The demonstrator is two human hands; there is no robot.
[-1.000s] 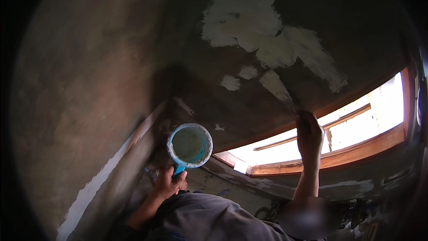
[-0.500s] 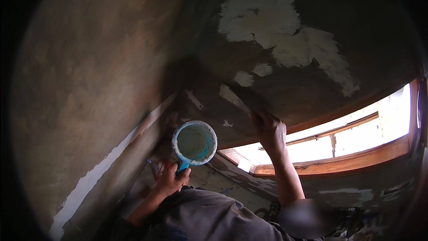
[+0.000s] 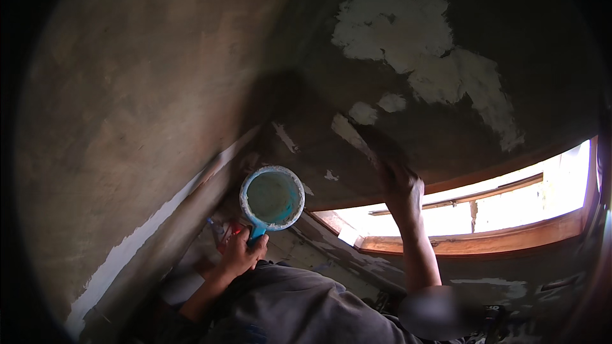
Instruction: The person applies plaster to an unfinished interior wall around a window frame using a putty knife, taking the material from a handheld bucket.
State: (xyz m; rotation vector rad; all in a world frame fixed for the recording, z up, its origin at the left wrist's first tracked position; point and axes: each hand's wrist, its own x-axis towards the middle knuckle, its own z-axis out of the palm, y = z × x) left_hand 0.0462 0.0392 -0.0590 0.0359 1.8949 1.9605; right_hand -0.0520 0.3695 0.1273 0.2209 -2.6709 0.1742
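Scraper [image 3: 350, 132]: in my right hand, up at the dark wall [image 3: 548, 64], above the left end of the window. Blade points up and left. Too dim to tell if it actually touches the wall or sits just off it.
Right hand [image 3: 403, 186]: fingers bunched round the near end of the scraper, arm raised in front of the window. Knuckles are in shadow, so can't tell one finger from another.
Pot [image 3: 244, 199]: light blue, round, held out low in front of me, well apart from the scraper. Mouth faces my eyes, rim crusted with pale smears.
Paste [image 3: 268, 199]: greyish stuff inside the pot, some blue wall showing on the right. Can't tell how deep it goes.
Left hand [image 3: 242, 253]: wrapped round the pot's handle [image 3: 258, 230], thumb and fingers closed on it.
Small patches [image 3: 363, 113]: two pale blobs side by side, the nearer one just right of the blade tip.
Big patch [image 3: 398, 28]: pale, ragged edges, higher up the same wall.
Window [image 3: 497, 209]: glaring white, orange-brown wood frame [image 3: 478, 242], bent by the lens.
Left side: brownish wall [image 3: 127, 121] with a pale strip [image 3: 127, 253] slanting up toward the corner.
Below: grey shirt [image 3: 287, 302], plus a blurry red thing [image 3: 231, 234] behind my left hand.
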